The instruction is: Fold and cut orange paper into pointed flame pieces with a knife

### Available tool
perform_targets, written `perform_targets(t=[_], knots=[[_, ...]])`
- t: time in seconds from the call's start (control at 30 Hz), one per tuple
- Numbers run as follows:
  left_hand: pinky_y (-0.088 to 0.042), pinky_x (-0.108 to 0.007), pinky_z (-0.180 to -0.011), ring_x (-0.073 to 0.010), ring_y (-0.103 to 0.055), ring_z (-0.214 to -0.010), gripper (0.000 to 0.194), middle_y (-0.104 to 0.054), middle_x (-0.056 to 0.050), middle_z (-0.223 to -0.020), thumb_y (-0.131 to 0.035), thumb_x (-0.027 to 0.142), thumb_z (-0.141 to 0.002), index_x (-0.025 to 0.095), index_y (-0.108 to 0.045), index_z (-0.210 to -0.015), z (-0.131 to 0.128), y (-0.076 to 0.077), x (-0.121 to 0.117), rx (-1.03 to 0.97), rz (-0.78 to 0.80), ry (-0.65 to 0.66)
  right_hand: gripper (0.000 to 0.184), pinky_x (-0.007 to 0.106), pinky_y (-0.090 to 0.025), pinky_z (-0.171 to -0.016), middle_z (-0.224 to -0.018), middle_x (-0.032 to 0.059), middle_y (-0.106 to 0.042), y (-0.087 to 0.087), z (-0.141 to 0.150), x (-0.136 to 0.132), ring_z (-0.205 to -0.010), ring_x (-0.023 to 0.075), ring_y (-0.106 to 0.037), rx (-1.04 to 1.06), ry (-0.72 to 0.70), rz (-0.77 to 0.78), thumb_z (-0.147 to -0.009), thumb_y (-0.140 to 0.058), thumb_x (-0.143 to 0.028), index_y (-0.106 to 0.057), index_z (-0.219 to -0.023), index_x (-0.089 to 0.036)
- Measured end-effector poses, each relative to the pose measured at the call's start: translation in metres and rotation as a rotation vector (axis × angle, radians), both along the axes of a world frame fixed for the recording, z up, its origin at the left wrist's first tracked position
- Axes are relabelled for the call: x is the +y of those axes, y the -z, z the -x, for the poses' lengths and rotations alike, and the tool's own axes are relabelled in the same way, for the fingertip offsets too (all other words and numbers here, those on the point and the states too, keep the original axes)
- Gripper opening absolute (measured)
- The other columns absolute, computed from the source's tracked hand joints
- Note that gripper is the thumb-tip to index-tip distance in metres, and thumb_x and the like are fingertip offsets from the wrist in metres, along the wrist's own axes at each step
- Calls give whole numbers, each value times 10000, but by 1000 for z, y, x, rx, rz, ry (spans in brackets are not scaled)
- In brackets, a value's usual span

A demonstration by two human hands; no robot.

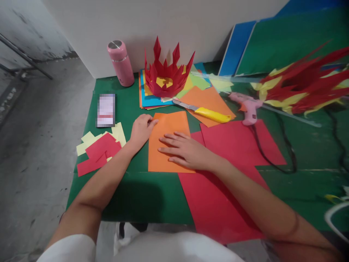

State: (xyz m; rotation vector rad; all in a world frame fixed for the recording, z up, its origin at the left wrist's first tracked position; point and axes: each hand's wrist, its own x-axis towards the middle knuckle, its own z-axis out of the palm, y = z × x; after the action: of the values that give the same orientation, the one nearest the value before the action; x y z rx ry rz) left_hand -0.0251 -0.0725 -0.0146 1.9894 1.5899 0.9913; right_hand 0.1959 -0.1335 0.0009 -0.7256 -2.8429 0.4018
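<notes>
A sheet of orange paper [169, 127] lies on the green table in front of me. My left hand [142, 128] is at its upper left edge, with thumb and fingers closed on the paper's border. Flat across the sheet's right half rests my right hand [188, 150], its fingers spread and pointing left. Red paper sheets [215, 203] stick out from under my right forearm. Just beyond the orange sheet is a yellow-handled utility knife [212, 114], its blade pointing left, lying partly on another orange sheet [196, 95].
A red paper crown [166, 80] stands on stacked coloured paper [152, 101]. Left are a pink flask [122, 65], a phone [106, 110] and paper scraps [102, 149]. Right are a pink glue gun [248, 107] with black cord and red-yellow flame-like streamers [308, 83].
</notes>
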Motion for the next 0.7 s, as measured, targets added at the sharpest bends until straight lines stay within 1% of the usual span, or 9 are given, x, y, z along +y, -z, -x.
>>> perform_targets(t=[0.23,0.37,0.5,0.63,0.7], knots=[[-360,-306,-670,-167,-467,-662,321,-497,12,-655,-686,172,-838,211,-462,-612,-1,0,0,17,18,1,419,572,-369,-1134,-1535,122,-505,3,-1,1,-1420,329,-451,16,-7,3,-1017,-483,-376,-618,-1389,-241],[-366,-306,-682,-175,-490,-689,314,-507,4,-675,-687,159,-853,208,-476,-626,-1,0,-1,72,-14,16,420,569,-366,-1132,-1536,118,-505,2,-1,1,-1418,331,-447,17,-12,2,-1023,-467,-388,-620,-1385,-238],[-376,-309,-691,-194,-536,-739,235,-571,-22,-749,-673,203,-890,205,-546,-693,2,1,-3,157,-61,52,422,567,-356,-1140,-1542,113,-499,2,-1,1,-1419,330,-446,16,-13,8,-1027,-457,-391,-619,-1386,-238],[-424,-324,-736,-219,-578,-804,185,-614,-47,-821,-662,212,-905,201,-577,-741,5,3,-2,247,-67,88,432,567,-355,-1141,-1548,107,-493,2,-1,1,-1423,334,-438,6,-15,6,-1034,-437,-401,-612,-1393,-238],[-455,-336,-779,-233,-601,-851,94,-633,-61,-877,-659,196,-904,197,-611,-824,4,3,-1,257,-68,88,436,567,-352,-1141,-1550,107,-490,3,-2,1,-1425,335,-434,2,-16,3,-1036,-431,-403,-607,-1399,-237]])
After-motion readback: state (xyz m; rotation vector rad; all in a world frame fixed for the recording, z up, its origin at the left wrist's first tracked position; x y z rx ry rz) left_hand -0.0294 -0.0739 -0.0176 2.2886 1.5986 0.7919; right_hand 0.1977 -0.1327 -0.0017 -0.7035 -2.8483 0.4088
